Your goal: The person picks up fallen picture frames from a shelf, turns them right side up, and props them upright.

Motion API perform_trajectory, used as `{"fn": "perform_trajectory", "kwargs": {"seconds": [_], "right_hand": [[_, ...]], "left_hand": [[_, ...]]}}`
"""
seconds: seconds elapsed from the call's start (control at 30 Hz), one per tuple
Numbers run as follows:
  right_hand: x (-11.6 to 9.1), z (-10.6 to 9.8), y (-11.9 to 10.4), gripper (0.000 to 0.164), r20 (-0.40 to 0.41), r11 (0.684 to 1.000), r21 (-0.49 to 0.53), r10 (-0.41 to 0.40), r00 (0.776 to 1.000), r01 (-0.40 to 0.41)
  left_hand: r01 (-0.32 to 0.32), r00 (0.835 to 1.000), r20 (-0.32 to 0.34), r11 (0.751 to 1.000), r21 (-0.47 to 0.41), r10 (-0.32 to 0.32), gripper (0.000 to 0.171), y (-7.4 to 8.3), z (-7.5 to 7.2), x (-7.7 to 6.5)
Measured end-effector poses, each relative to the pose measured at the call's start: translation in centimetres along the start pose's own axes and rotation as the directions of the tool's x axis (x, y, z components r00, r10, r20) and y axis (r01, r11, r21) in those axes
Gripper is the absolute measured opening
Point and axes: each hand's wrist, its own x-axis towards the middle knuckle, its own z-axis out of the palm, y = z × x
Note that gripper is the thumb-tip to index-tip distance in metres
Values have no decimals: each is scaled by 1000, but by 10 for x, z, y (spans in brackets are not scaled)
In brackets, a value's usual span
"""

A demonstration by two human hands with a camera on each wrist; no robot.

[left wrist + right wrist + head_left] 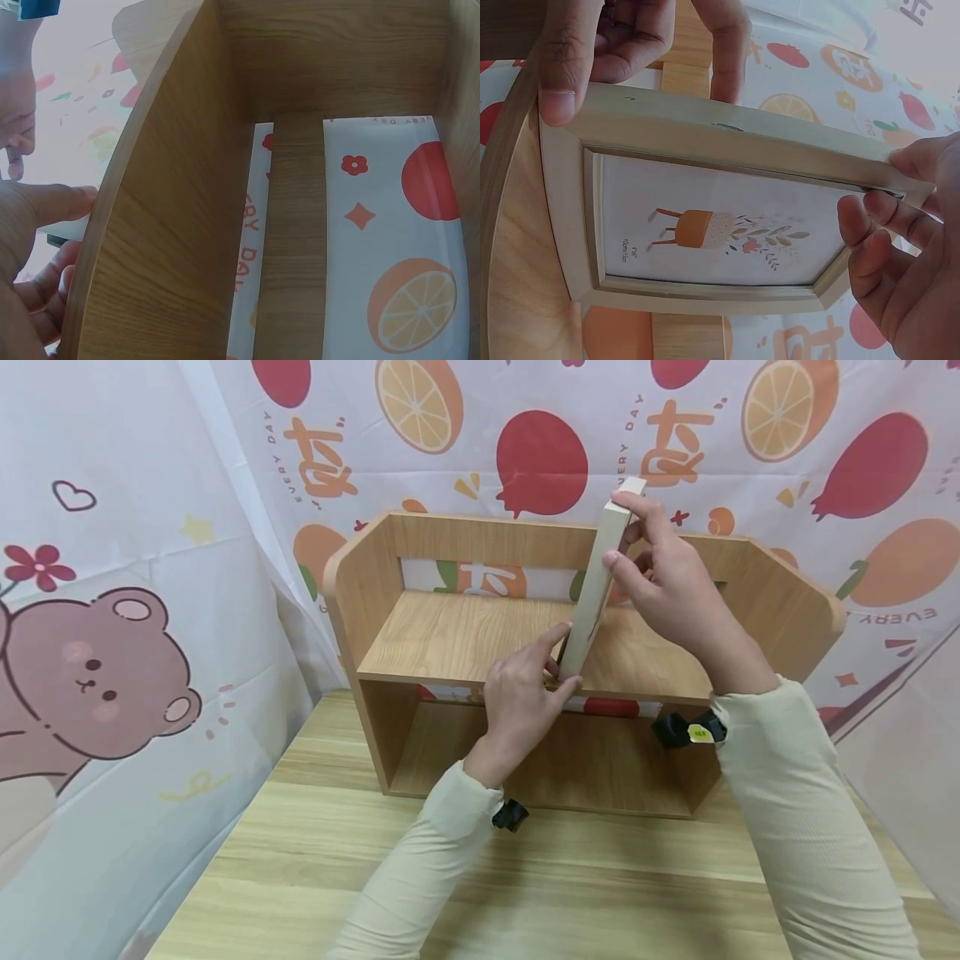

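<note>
Pale sleeves (817,818) nearest cam, reaching over the desk (300,860). Both hands clamped on the wooden picture frame (588,610): R hand (671,581) pinches its upper end, L hand (519,697) grips low, thumb & fingers either side. Frame's edge-on atop the desktop bookshelf's upper shelf (442,635), bottom corner close to the front lip. Main risk, I'd say: early release & it topples sideways b/c it's thin, or slips off the lip. R fingertips near the print (697,217) might smudge its front.
</note>
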Motion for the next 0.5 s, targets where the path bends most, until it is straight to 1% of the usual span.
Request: {"fn": "perform_trajectory", "kwargs": {"seconds": [0.13,0.3,0.5], "right_hand": [[0,0,2,52,4,1000,4,-5,1000,5],[-1,-1,2,53,10,1000,6,11,1000,-11],[0,0,3,54,-8,999,33,35,999,-35]], "left_hand": [[-3,1000,-9,1000,6,3,62,2,1,0],[-10,1000,-14,1000,14,10,64,2,4,1],[-12,1000,-29,1000,16,12,64,3,9,1]]}}
